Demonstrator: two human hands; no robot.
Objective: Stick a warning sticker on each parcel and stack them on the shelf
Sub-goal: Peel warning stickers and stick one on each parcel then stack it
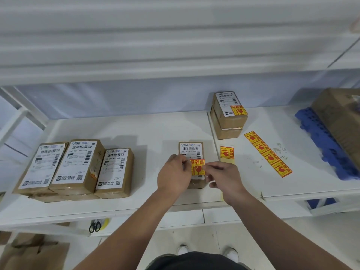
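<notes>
Brown parcel (191,151) is laid flat on the white shelf (136,129), label up, straight ahead of the person, so both hands can reach it. Yellow-red sticker (197,168) is held over the lower part of the white label, apparently kept below the barcodes. Whether it is touching down yet cannot be told. Left hand (174,175) is pinched on the sticker's left edge, fingers curled. Right hand (224,178) is pinched on its right edge with thumb and forefinger. The two-sided hold is judged to keep the sticker taut and square for placing. A pale scrap is seen under the right hand, maybe backing paper; unclear.

Waiting parcels (77,164), three, are grouped at left, well apart from the work spot, with no warning sticker seen on them. Stack (228,117) of two is set at rear right, the top one stickered; judged the finished pile. Strip (267,153) of stickers and a single spare (227,152) on backing are laid just right of the parcel, near the right hand.

Writing: "350-050-Y05-220" is read under the barcodes. QR codes are seen on the waiting parcels' labels; small print is too blurred. Sticker is printed with three red characters, read as 易碎品, and a broken-glass symbol.
</notes>
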